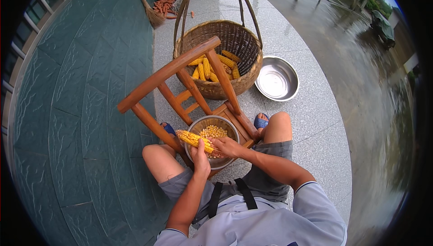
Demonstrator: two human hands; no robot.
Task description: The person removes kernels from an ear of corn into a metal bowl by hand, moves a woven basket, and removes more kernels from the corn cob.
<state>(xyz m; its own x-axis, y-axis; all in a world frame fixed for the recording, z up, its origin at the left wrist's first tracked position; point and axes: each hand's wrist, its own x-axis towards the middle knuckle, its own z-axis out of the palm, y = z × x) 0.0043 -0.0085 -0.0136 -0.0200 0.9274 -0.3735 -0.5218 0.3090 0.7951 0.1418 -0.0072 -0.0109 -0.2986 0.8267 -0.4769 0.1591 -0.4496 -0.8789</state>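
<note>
My left hand is closed around a yellow ear of corn, its thumb on top. At the ear's lower right end, where the kernels are partly off, lie the fingers of my right hand; whether they grip it or only press on it I cannot tell. Both hands are over a steel bowl on the seat of a wooden chair. Loose corn kernels lie in the bowl. Beyond the chair back, a wicker basket with a tall handle holds several ears of corn.
An empty steel basin stands on the tiled floor, right of the basket. A green stone wall runs close along the left. A straw broom leans by a heap of reddish cobs at the far end. My knees flank the chair.
</note>
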